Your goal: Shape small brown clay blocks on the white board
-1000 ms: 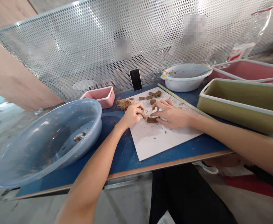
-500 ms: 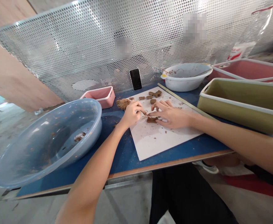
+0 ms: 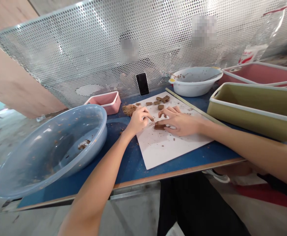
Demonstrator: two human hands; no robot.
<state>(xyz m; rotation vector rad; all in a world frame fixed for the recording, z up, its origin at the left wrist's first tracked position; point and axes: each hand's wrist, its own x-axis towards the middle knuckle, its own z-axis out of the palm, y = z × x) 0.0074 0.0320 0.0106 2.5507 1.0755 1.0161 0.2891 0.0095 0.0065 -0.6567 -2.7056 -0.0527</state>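
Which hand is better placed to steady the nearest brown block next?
The right hand, I'd judge: its thumb and index finger are at the brown block, while the left hand points from slightly apart.

The right hand [image 3: 179,123] covers one end of the brown piece [image 3: 159,126], and the left hand [image 3: 139,119] hides part of the rough lump [image 3: 128,110] behind it; what its curled fingers enclose, I can't see. Right of the hands, the olive bin [image 3: 243,118] and dull-red bin [image 3: 268,74] run out of sight, and the bottle [image 3: 263,36] loses its top. Beyond both hands, blurred squares [image 3: 204,31] mask patches of the mesh [image 3: 84,42]. Left of them, the dark debris [image 3: 83,144] in the basin [image 3: 47,137] is too small to identify.
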